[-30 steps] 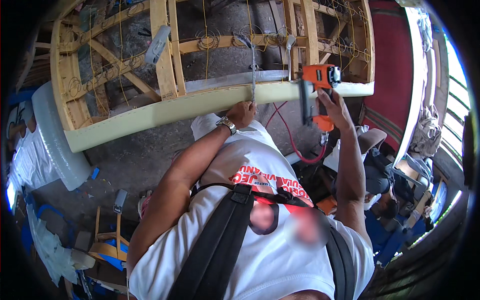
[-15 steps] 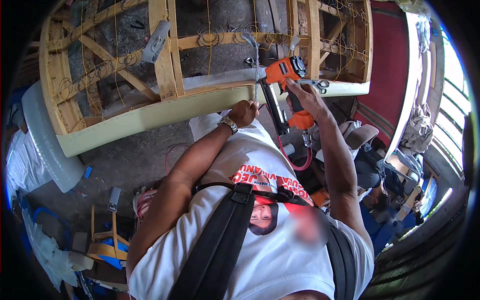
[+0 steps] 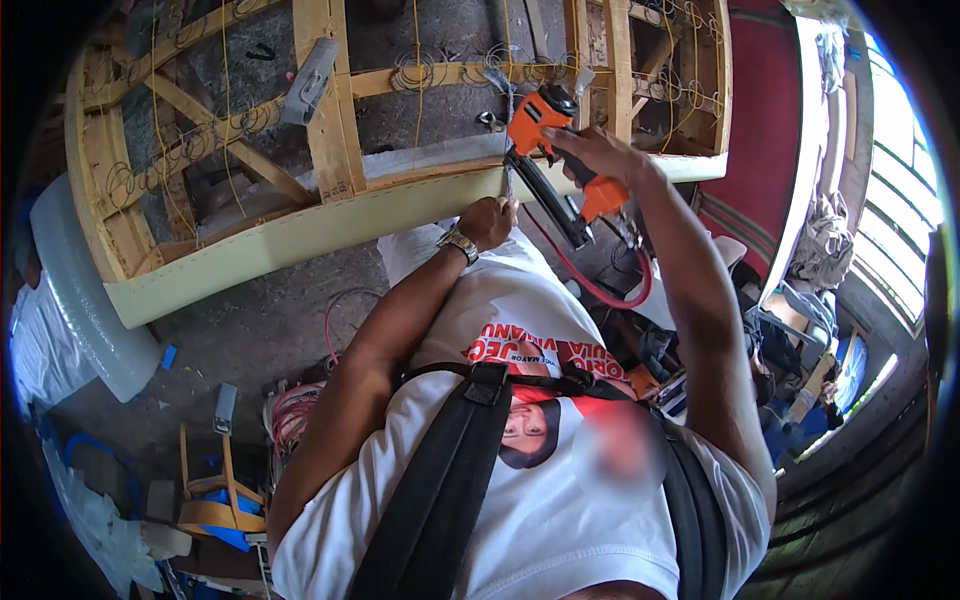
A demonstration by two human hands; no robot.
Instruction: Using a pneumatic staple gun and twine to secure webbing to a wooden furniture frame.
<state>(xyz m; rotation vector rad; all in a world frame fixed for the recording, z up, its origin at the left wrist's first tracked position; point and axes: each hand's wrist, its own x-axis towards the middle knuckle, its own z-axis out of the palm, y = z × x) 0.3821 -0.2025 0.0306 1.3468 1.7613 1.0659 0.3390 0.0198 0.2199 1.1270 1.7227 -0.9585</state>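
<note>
Fingers of the right hand [image 3: 590, 152] wrap the grip of an orange and black pneumatic staple gun [image 3: 548, 150], its nose at the pale cream fabric strip [image 3: 330, 225] stretched along the wooden sofa frame [image 3: 325, 110]. Just beside and below the nose, the left hand [image 3: 490, 220] pinches that fabric's edge. Strip and rail run left to right; no labels or signs show nearby.

No packages, labels, signs or screens in view.

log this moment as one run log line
left hand: pinching cream fabric on wooden sofa frame | right hand: holding orange staple gun, nose at fabric edge | red hose trailing
</note>
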